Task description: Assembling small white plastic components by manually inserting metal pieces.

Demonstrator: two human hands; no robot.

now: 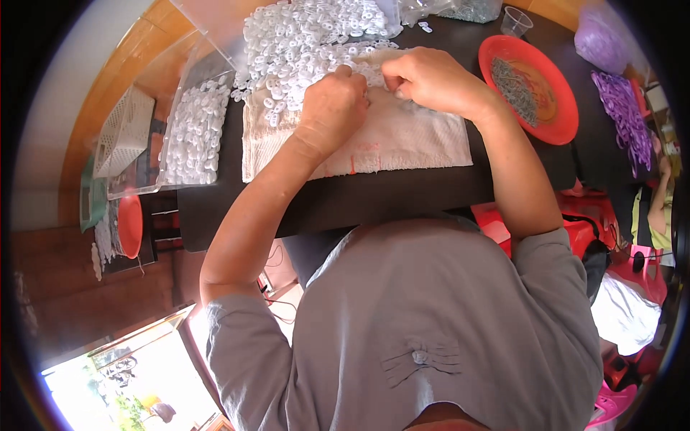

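Both my hands are over a beige cloth on the dark table, at the near edge of a heap of small white oval plastic pieces with holes. My left hand is closed, its fingers curled in beside the heap. A short way to the right, my right hand is bent with thumb and fingers pressed together. Whatever either hand pinches is too small or hidden to make out. On the right stands a red-orange plate holding a pile of thin grey metal pins.
A clear plastic bin with more white pieces stands at the left, near a white basket. At the right are a clear cup, a purple bag and purple strands. Another person's arm shows at the far right.
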